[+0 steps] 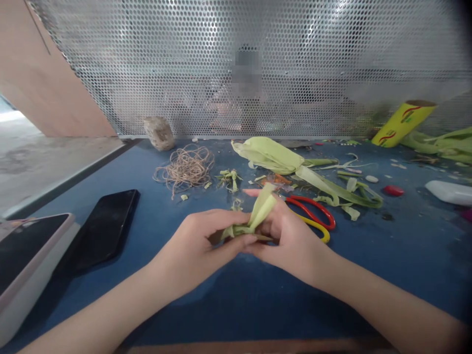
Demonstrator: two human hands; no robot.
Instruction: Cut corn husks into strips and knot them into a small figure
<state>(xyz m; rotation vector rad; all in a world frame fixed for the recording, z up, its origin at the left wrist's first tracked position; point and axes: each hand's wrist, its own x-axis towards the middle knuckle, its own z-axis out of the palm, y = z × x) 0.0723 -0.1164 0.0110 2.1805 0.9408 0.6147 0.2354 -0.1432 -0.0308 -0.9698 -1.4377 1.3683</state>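
Note:
Both my hands meet over the middle of the blue table [221, 305]. My left hand [197, 248] and my right hand [291, 241] pinch a folded strip of pale green leaf [256, 216] between their fingers; its upper end sticks up between them. Red and yellow handled scissors [313, 216] lie just behind my right hand. A pile of larger green leaves [273, 155] lies further back, with trimmed scraps [228, 178] beside it.
A coil of brown string [186, 168] and a stone [159, 132] lie at the back left. Two phones [106, 226] [25, 255] rest at the left. A yellow roll [401, 123], a red cap [393, 190] and a white object [450, 191] sit right. A perforated metal screen [236, 64] closes off the back; a person sits behind it.

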